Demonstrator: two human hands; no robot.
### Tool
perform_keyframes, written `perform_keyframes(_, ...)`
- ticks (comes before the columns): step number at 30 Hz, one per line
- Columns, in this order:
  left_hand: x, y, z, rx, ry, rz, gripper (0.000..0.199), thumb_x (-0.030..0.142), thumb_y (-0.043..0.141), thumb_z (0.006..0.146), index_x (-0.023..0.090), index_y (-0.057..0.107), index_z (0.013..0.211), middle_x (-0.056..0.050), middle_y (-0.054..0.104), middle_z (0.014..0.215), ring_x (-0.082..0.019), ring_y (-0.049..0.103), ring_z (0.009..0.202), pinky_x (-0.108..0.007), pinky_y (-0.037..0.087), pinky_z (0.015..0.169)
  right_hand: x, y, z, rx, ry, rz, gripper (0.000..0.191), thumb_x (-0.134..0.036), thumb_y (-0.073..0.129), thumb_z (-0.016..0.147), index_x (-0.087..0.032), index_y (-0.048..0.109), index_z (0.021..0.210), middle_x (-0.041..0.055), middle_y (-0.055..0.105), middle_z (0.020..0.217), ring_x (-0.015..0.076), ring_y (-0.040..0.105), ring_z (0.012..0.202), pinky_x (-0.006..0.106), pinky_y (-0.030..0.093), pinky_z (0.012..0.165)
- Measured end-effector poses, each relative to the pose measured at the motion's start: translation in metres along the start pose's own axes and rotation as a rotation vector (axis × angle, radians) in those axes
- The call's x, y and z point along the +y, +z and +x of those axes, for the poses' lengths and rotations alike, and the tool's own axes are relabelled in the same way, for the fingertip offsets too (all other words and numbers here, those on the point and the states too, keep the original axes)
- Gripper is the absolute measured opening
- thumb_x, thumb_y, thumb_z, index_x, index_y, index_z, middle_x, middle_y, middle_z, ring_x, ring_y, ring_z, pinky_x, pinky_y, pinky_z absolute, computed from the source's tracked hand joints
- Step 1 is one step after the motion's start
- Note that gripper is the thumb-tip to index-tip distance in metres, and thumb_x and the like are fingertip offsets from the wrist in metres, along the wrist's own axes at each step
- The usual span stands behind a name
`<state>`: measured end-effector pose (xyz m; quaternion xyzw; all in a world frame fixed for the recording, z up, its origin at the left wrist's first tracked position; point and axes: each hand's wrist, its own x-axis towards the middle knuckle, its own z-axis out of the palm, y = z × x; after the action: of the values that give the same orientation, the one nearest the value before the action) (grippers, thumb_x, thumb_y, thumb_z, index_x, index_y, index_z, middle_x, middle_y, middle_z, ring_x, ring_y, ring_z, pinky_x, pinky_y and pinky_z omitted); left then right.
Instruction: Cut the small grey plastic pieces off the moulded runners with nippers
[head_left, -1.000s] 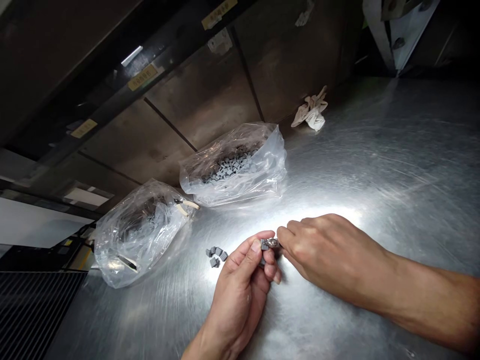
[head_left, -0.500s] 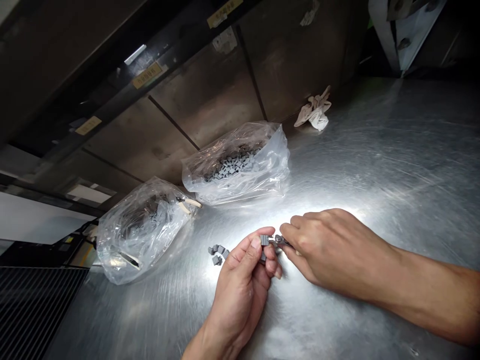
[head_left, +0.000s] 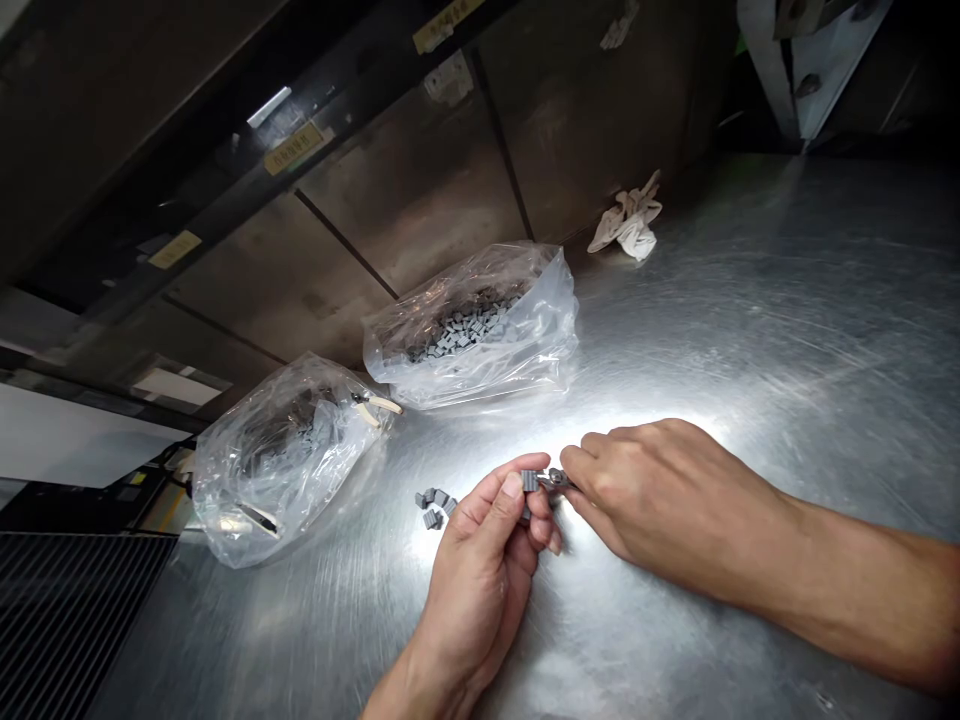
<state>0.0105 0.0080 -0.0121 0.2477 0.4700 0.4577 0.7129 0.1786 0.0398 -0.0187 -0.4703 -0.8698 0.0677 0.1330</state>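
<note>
Between thumb and forefinger my left hand (head_left: pixel 484 560) pinches a small grey ribbed block (head_left: pixel 529 481). Another grey piece shows partly below it, among the curled fingers. My right hand (head_left: pixel 649 490) is closed around a pair of pliers (head_left: pixel 556 479), whose metal jaws touch or nearly touch the block's right side. The plier handles are mostly hidden in my palm. Several loose grey blocks (head_left: pixel 433 520) lie on the metal table (head_left: pixel 750 380) just left of my left hand.
A clear bag (head_left: pixel 540 350) of many grey blocks stands behind my hands. Left of it, another clear bag (head_left: pixel 225 500) has cream-handled pliers (head_left: pixel 382 404) at its edge and a dark tool (head_left: pixel 257 518) on its front. A crumpled cloth (head_left: pixel 630 220) lies at the back.
</note>
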Motion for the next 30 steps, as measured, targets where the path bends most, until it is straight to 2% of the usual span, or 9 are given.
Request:
perform_keyframes(7,0.0004,0.0000,0.0007,0.012,-0.004,0.003,0.024,0.025,0.065,0.090,0.012,0.072,0.108,-0.002,0.055,0.073,-0.009,0.048,0.067,-0.024,0.046,0.067,-0.0014,0.0013,-0.0037,0.081,-0.036,-0.066,0.012,-0.010,0.062,0.082,-0.019,0.061,0.073,0.0019,0.064,0.064,0.0198,0.059,0.052,0.031,0.020,0.049)
perform_keyframes(14,0.0016,0.0011,0.0012,0.019,-0.009,0.010,0.024,0.025,0.067,0.088,0.011,0.072,0.107,-0.002,0.054,0.072,-0.010,0.047,0.067,-0.024,0.046,0.067,-0.0016,0.0018,-0.0033,0.067,-0.025,-0.037,0.013,-0.009,0.063,0.080,-0.019,0.062,0.073,0.0015,0.065,0.063,0.0199,0.059,0.050,0.031,0.021,0.048)
perform_keyframes(24,-0.0004,0.0015,0.0003,0.024,-0.015,0.001,0.021,0.025,0.061,0.093,0.012,0.071,0.106,-0.001,0.054,0.072,-0.009,0.047,0.066,-0.023,0.045,0.066,-0.0028,0.0012,-0.0041,0.076,-0.060,0.002,0.017,-0.003,0.061,0.075,-0.019,0.061,0.069,0.0013,0.064,0.060,0.0193,0.058,0.047,0.031,0.020,0.047)
perform_keyframes(30,0.0003,0.0001,0.0016,0.025,-0.020,-0.025,0.022,0.025,0.062,0.092,0.012,0.070,0.108,-0.001,0.055,0.072,-0.009,0.047,0.065,-0.023,0.045,0.064,-0.0029,-0.0003,-0.0039,0.048,-0.053,0.006,0.013,-0.012,0.059,0.082,-0.020,0.061,0.072,0.0024,0.065,0.062,0.0209,0.058,0.050,0.032,0.021,0.049)
